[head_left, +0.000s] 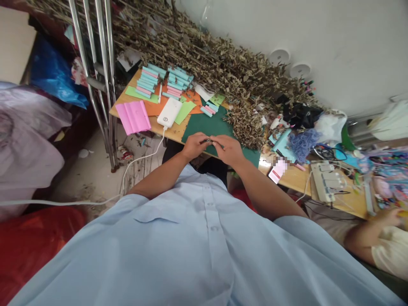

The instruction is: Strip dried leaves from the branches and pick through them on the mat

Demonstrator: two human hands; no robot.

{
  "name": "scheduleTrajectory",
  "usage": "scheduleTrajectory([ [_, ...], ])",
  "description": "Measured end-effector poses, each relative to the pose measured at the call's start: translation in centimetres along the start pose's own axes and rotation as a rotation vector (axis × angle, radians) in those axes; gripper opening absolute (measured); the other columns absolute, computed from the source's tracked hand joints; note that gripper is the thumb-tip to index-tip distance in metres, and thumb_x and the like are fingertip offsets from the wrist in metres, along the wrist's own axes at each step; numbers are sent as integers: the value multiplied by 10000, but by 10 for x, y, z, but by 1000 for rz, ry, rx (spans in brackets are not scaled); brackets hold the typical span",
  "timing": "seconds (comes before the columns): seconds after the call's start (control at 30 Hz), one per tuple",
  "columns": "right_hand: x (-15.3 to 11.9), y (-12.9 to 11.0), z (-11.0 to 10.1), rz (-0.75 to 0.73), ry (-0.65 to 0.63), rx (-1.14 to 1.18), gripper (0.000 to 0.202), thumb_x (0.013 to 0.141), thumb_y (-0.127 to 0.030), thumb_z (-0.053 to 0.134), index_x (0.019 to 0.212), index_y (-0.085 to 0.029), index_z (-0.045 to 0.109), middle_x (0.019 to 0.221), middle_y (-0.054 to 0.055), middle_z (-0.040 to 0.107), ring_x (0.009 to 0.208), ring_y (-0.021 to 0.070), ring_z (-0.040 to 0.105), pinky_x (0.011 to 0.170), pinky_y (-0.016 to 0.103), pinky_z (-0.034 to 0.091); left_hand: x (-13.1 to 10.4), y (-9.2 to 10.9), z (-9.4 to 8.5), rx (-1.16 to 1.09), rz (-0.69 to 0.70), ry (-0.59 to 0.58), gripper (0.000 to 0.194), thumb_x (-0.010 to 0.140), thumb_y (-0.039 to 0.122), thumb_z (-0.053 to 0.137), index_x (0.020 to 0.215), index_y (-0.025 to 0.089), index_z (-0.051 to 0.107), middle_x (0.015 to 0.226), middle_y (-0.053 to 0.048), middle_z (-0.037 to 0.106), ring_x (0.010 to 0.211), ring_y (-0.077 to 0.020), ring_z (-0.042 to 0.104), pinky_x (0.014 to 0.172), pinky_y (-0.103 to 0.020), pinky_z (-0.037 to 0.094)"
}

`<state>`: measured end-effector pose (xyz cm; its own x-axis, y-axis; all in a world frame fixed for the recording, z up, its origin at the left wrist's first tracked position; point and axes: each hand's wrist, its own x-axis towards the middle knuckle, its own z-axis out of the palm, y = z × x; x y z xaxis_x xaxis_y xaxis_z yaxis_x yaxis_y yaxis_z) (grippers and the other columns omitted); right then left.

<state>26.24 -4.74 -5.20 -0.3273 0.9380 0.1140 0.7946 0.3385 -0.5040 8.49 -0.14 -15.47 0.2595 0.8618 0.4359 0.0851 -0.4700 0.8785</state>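
My left hand [194, 145] and my right hand [229, 149] meet over the front edge of a dark green mat [204, 126]. Their fingertips pinch a small dark piece [208, 140] between them; it is too small to name. Right of the mat lies a heap of dried leaves [247, 127]. On the mat's back edge rest a few short pink and blue paper rolls [209, 109]. A white power bank [169, 112] with a cable plugged in lies left of my left hand, beside a folded pink paper sheet [133, 117].
Stacked blue and pink rolls [178, 80] stand at the back left. Dried leafy stalks [204, 55] line the wall. Metal crutches [106, 85] lean at the left. To the right are a phone [278, 171], blue yarn [301, 144], a power strip [323, 180] and another person's arm [366, 238].
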Motion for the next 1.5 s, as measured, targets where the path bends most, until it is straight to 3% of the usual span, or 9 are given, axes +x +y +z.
scheduleTrajectory([
  [0.17, 3, -2, -5, -20, -81, -101, 329, 1013, -283, 481, 1174, -243, 765, 1234, 88, 735, 1175, 256, 651, 1020, 372, 509, 0, 1, -1, 8, -15, -7, 226, 937, 390, 692, 975, 189, 787, 938, -72, 737, 825, -161, 676, 778, -305, 551],
  [0.47, 30, -22, -21, 2, -274, -283, 248, 959, -246, 552, 1097, -240, 758, 1121, 103, 729, 1034, 286, 655, 884, 384, 487, 4, 4, -6, 35, 15, -31, 266, 935, 413, 686, 830, 181, 765, 777, -41, 685, 774, -161, 648, 742, -298, 539],
  [0.67, 21, 30, -30, 230, 129, 7, 262, 951, -263, 569, 1107, -217, 774, 1097, 74, 754, 1004, 249, 666, 959, 391, 491, 3, 0, -1, -47, -130, 30, 287, 891, 447, 742, 941, 167, 779, 921, -49, 715, 580, -94, 613, 568, -246, 532],
  [0.73, 9, 48, -19, 346, 101, 40, 214, 897, -282, 652, 1046, -203, 784, 991, 70, 756, 895, 240, 665, 907, 393, 510, 4, 2, -1, -57, -173, 48, 275, 892, 432, 737, 926, 162, 778, 921, -48, 714, 530, -78, 593, 522, -237, 518],
  [0.83, -6, 58, 8, 387, 65, 13, 319, 844, -351, 741, 1121, -195, 768, 1049, 84, 740, 859, 232, 660, 884, 395, 532, 6, 7, -3, -77, -183, 17, 273, 878, 430, 749, 908, 160, 781, 932, -54, 728, 556, -84, 615, 518, -227, 522],
  [0.9, -11, 56, 24, 368, 90, -22, 428, 836, -377, 761, 1220, -188, 740, 1164, 110, 714, 921, 242, 670, 911, 401, 537, 8, 10, -4, -84, -156, -45, 273, 865, 428, 765, 918, 162, 790, 969, -70, 751, 651, -112, 666, 579, -237, 556],
  [1.0, -10, 52, 37, 329, 119, -70, 348, 894, -351, 698, 1209, -211, 752, 1231, 112, 692, 1071, 263, 667, 963, 402, 531, 13, 11, -3, -53, -103, -133, 244, 851, 399, 786, 937, 172, 806, 1082, -106, 782, 868, -180, 731, 740, -292, 601],
  [1.2, 0, 60, 32, 285, 99, -71, 250, 958, -268, 590, 1102, -204, 783, 1149, 118, 738, 1086, 264, 672, 988, 397, 513, 25, 6, 6, 35, -104, -183, 161, 843, 325, 793, 938, 198, 818, 1122, -102, 799, 1042, -252, 752, 916, -381, 597],
  [1.5, -11, 81, 22, 348, 162, -56, 233, 943, -323, 636, 1050, -193, 797, 1067, 110, 767, 973, 253, 696, 928, 389, 532, 21, 8, 6, -33, -142, -122, 178, 855, 334, 785, 952, 187, 817, 1134, -108, 794, 944, -210, 748, 862, -358, 615],
])
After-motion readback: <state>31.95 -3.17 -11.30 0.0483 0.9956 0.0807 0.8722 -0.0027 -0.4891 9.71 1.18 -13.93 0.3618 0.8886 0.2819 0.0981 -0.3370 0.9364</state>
